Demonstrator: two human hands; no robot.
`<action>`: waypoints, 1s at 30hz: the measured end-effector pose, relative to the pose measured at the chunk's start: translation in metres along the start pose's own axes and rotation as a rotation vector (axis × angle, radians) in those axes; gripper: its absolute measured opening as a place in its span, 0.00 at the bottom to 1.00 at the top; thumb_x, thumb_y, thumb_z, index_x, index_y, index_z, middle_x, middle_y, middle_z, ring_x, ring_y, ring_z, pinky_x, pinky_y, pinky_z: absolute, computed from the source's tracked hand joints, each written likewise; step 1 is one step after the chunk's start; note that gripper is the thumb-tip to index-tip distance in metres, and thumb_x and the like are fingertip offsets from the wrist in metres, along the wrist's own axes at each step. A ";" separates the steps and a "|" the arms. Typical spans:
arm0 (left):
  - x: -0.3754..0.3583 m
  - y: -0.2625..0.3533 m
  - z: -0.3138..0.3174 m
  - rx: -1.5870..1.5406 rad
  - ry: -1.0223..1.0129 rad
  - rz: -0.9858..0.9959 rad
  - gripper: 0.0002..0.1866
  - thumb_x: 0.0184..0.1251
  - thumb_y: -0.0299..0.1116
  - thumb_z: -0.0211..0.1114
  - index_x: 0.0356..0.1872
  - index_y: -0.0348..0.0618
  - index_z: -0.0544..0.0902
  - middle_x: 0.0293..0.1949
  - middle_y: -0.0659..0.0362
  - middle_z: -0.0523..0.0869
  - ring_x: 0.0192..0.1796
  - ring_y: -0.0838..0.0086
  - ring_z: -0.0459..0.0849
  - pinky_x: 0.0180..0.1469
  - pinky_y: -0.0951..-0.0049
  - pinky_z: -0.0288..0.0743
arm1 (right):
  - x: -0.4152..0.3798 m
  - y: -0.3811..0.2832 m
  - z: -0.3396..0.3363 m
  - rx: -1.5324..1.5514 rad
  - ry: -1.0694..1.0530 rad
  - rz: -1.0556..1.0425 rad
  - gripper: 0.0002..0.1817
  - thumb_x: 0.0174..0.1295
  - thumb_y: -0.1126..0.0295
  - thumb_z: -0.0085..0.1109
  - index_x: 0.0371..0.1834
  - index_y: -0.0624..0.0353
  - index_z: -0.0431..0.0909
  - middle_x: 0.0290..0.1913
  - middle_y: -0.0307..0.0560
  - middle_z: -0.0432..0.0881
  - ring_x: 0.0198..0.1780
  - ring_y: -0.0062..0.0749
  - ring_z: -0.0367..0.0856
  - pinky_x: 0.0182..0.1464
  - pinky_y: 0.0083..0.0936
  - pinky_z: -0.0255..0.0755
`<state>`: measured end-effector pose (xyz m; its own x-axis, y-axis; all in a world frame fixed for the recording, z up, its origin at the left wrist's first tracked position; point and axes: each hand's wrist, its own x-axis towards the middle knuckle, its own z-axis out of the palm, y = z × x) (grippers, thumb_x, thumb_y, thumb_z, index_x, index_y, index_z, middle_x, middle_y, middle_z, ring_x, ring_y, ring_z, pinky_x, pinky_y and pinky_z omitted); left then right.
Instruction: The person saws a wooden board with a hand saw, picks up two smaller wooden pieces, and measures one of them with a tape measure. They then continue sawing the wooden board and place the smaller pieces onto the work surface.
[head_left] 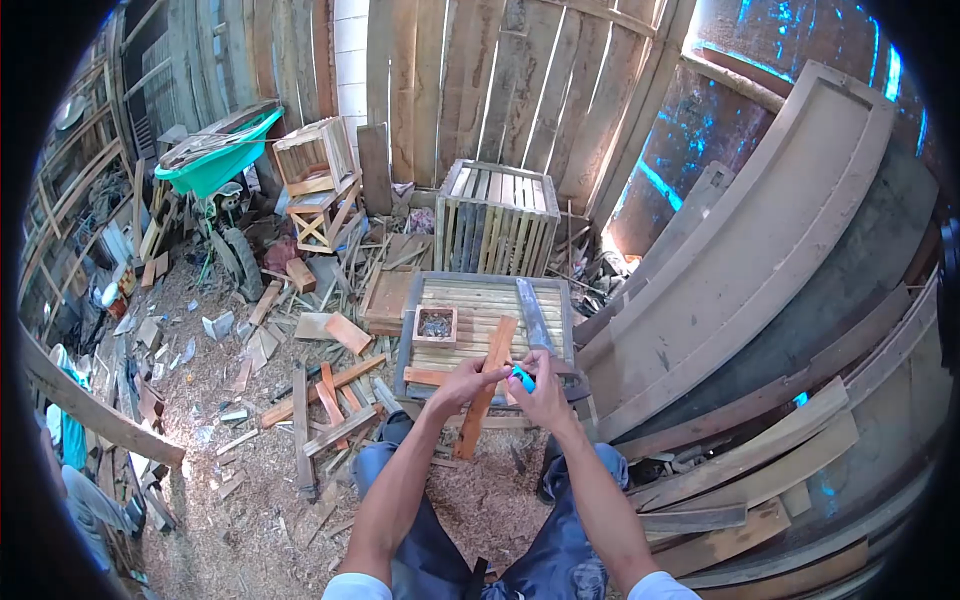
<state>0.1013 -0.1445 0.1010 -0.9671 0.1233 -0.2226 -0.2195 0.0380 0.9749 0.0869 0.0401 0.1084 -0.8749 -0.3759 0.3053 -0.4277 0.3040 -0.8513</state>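
Note:
My left hand (466,383) is closed around a reddish-brown wooden strip (479,418), which is tilted between my knees and the slatted work surface. Close beside it, my right hand (543,397) grips a small turquoise tool (522,378) against the strip. Its exact kind is partly hidden by my fingers. Beyond my hands, on the slatted surface (475,291), rests a small wooden box (436,339) holding dark little pieces, perhaps nails. A long grey blade (533,312), like a handsaw's, lies to its right.
A slatted crate (497,225) stands behind the work surface. Wood offcuts (345,334) and shavings cover the floor at left. A green wheelbarrow (215,172) is farther back. Large curved panels (740,240) and stacked boards (750,455) crowd the right side.

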 end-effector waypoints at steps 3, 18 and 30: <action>0.001 0.001 -0.001 0.005 0.008 0.059 0.26 0.63 0.52 0.70 0.48 0.37 0.84 0.36 0.63 0.83 0.39 0.81 0.76 0.44 0.74 0.71 | 0.003 0.000 -0.002 -0.067 -0.001 0.038 0.27 0.61 0.56 0.64 0.52 0.62 0.62 0.39 0.62 0.81 0.43 0.55 0.83 0.45 0.43 0.75; -0.007 0.028 -0.054 -0.128 0.252 0.148 0.16 0.70 0.44 0.65 0.43 0.41 0.82 0.35 0.66 0.82 0.37 0.85 0.75 0.40 0.78 0.70 | 0.018 0.005 -0.036 -0.318 -0.058 0.179 0.13 0.60 0.61 0.58 0.43 0.56 0.83 0.38 0.60 0.84 0.43 0.58 0.82 0.44 0.45 0.75; 0.009 0.012 -0.019 -0.172 0.152 0.106 0.20 0.80 0.42 0.48 0.60 0.37 0.74 0.47 0.59 0.84 0.52 0.75 0.78 0.57 0.71 0.71 | 0.019 0.028 -0.020 -0.100 0.085 0.386 0.14 0.61 0.62 0.57 0.37 0.61 0.85 0.31 0.52 0.84 0.34 0.41 0.82 0.37 0.35 0.74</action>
<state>0.0876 -0.1615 0.1108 -0.9912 -0.0332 -0.1281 -0.1224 -0.1380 0.9828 0.0539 0.0594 0.0990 -0.9894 -0.1446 0.0095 -0.0805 0.4938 -0.8659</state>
